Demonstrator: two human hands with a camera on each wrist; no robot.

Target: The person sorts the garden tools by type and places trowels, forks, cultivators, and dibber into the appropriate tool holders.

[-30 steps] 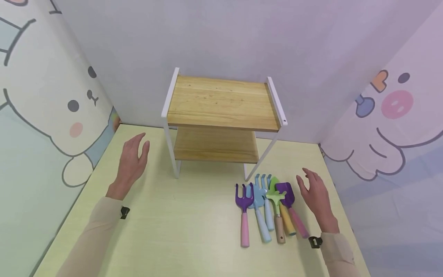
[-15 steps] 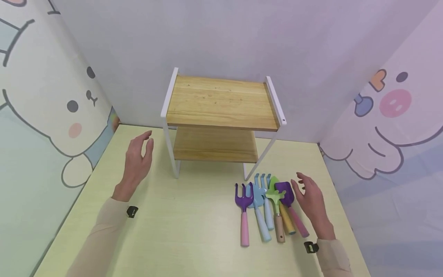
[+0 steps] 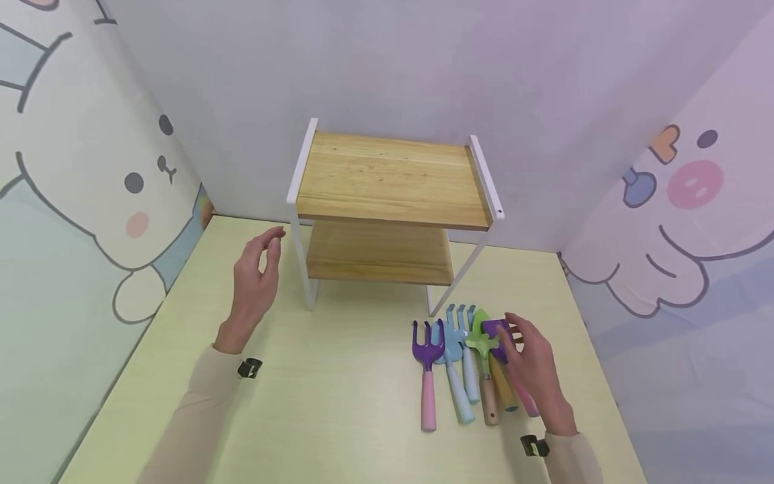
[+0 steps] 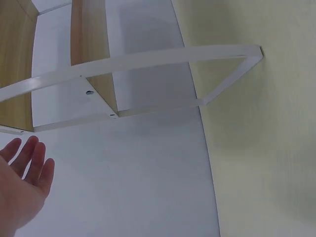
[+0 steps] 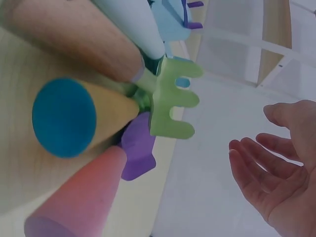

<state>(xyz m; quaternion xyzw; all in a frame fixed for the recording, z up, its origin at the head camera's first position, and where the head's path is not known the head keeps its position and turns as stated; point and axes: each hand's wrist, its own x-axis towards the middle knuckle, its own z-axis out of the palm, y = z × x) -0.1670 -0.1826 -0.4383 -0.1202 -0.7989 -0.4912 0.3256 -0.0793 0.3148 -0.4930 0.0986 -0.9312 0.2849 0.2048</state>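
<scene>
My left hand is held beside the white left leg of a two-tier wooden shelf, fingers loosely bent and holding nothing. In the left wrist view its fingertips come near the shelf's white frame. Over the right side of a group of garden tools hovers my right hand, relaxed, partly covering a purple shovel with a pink handle. Beside that shovel lie a green rake with a wooden handle and a green tool with a yellow handle. Farther left are light blue tools and a purple fork.
The shelf stands at the back of the pale yellow table, its lower board under the top one. Cloth walls with cartoon animals close in the left, the back and the right side.
My left hand has moved right, closer to the shelf's leg. The right hand has come left and toward me, from beside the tools to over the purple shovel.
</scene>
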